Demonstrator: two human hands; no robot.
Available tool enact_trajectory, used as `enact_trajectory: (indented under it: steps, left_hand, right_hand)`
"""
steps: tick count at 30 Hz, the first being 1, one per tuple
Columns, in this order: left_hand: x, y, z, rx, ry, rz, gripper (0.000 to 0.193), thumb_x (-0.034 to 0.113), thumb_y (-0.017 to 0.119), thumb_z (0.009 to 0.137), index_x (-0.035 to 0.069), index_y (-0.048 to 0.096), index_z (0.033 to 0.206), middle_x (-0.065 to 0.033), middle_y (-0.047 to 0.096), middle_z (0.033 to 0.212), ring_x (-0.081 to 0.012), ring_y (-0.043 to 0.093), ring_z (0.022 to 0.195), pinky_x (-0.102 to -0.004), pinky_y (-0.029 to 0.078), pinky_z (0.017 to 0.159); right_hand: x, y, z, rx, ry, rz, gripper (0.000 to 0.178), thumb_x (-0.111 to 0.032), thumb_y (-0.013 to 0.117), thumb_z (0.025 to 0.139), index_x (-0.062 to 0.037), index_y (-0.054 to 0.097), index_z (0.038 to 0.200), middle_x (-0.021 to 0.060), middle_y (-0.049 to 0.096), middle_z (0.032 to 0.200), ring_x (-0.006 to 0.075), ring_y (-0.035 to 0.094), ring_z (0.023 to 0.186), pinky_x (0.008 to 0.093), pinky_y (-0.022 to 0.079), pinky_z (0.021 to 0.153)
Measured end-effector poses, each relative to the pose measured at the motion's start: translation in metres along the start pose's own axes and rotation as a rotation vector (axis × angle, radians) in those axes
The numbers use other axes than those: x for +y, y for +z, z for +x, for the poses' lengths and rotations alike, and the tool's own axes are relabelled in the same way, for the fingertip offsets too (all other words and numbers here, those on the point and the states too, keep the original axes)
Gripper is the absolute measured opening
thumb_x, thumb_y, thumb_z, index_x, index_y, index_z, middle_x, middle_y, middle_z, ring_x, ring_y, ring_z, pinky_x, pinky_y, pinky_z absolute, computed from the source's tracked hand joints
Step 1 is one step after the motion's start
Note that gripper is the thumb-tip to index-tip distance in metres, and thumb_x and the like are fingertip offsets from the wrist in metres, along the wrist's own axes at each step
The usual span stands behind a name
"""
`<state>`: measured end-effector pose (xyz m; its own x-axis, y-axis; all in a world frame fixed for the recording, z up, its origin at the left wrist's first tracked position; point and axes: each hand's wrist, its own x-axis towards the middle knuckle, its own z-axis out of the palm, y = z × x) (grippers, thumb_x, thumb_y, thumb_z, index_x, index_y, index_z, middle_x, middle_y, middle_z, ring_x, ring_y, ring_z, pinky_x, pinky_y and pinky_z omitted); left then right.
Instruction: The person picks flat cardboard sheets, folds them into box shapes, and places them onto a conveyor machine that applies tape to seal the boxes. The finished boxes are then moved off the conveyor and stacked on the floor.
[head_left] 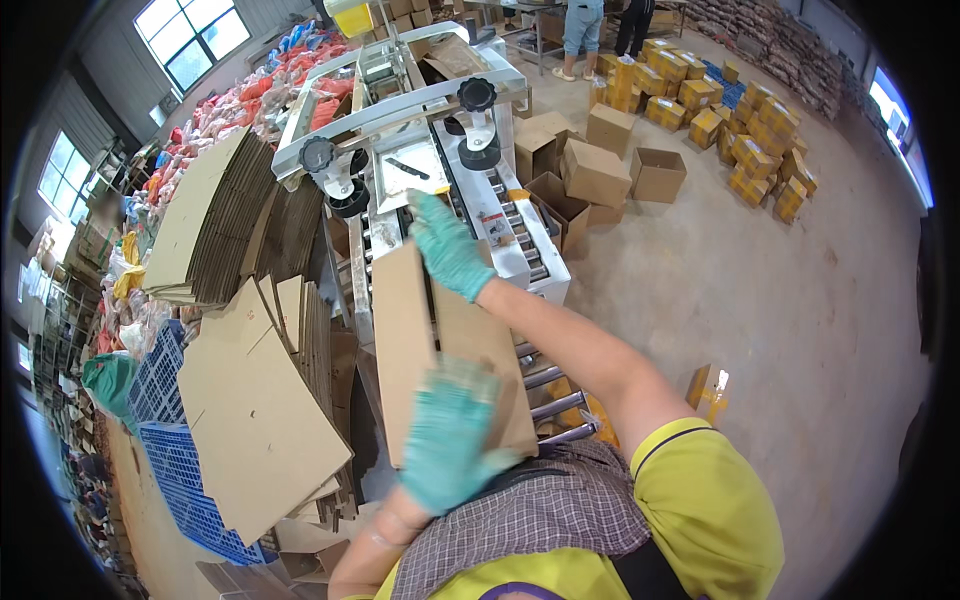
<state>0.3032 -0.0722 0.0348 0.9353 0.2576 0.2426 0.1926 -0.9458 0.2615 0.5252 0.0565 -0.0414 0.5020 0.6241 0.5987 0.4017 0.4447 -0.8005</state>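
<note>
A brown cardboard box (pixel 390 330) stands on the roller conveyor before me, its two long top flaps folded in with a dark gap between them. My right hand (pixel 450 250), in a teal glove, lies over the box's far end with its fingers stretched toward the carton sealing machine (pixel 400 135). At the near end my left hand (pixel 452 435), also gloved, is flat over the flaps with its thumb spread; motion blurs its fingers. I see nothing held in either hand. Whether the left palm touches the cardboard, I cannot tell.
Flattened cartons (pixel 260 400) lean in stacks at the left, beside blue plastic crates (pixel 190 470). Open boxes (pixel 657 175) stand right of the machine. Taped yellow-brown cartons (pixel 770 130) are piled farther back, near other people (pixel 585 35). Bare metal rollers (pixel 557 406) show beside the box.
</note>
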Motion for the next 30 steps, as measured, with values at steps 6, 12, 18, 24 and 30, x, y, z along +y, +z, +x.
enact_trajectory:
  steps: [6, 12, 18, 24, 30]
  left_hand:
    - [-0.039, 0.045, 0.048, 0.184, -0.09, 0.144, 0.052, 0.031, 0.054, 0.086, -0.001, 0.049, 0.127, -0.0231, 0.047, 0.132, -0.0375, 0.04, 0.128, -0.0479, 0.026, 0.11]
    - [-0.086, 0.061, 0.113, 0.347, -0.181, 0.087, 0.041, 0.02, 0.059, 0.081, 0.001, 0.056, 0.116, -0.0188, 0.052, 0.126, -0.0359, 0.046, 0.12, -0.0455, 0.031, 0.107]
    - [-0.207, -0.039, -0.093, 0.574, -0.719, 0.852, 0.049, 0.039, 0.065, 0.081, -0.002, 0.061, 0.107, -0.0226, 0.062, 0.102, -0.0379, 0.058, 0.094, -0.0438, 0.046, 0.086]
    - [-0.263, -0.061, -0.291, 0.127, -1.68, 0.794, 0.067, 0.061, 0.051, 0.083, -0.002, 0.066, 0.1, -0.0213, 0.063, 0.102, -0.0368, 0.059, 0.097, -0.0428, 0.046, 0.09]
    - [-0.241, -0.07, -0.31, 0.351, -1.883, 0.65, 0.063, 0.062, 0.059, 0.077, 0.002, 0.068, 0.092, -0.021, 0.06, 0.11, -0.0365, 0.057, 0.1, -0.0467, 0.048, 0.082]
  right_hand:
    - [-0.122, -0.07, -0.104, -0.161, -0.214, -0.391, 0.031, -0.019, 0.056, 0.086, -0.0013, 0.056, 0.111, 0.0179, 0.055, 0.116, 0.0367, 0.052, 0.108, 0.0477, 0.043, 0.092]
    - [-0.056, -0.072, -0.076, -0.011, -0.28, -0.683, 0.034, -0.023, 0.06, 0.086, -0.0027, 0.056, 0.113, 0.0175, 0.055, 0.117, 0.0367, 0.05, 0.113, 0.0456, 0.041, 0.096]
    - [-0.041, -0.059, -0.119, -0.036, 0.119, -0.405, 0.041, -0.03, 0.063, 0.085, -0.002, 0.059, 0.114, 0.0167, 0.06, 0.114, 0.0322, 0.057, 0.107, 0.0417, 0.044, 0.093]
    - [-0.043, 0.109, -0.143, -0.603, 0.495, 0.058, 0.05, -0.043, 0.059, 0.086, -0.001, 0.058, 0.113, 0.0182, 0.064, 0.103, 0.0326, 0.061, 0.099, 0.0382, 0.047, 0.087]
    - [-0.052, 0.175, -0.127, -0.989, 0.62, 0.066, 0.048, -0.044, 0.058, 0.086, 0.0018, 0.06, 0.1, 0.0195, 0.064, 0.09, 0.0317, 0.063, 0.079, 0.0399, 0.05, 0.072]
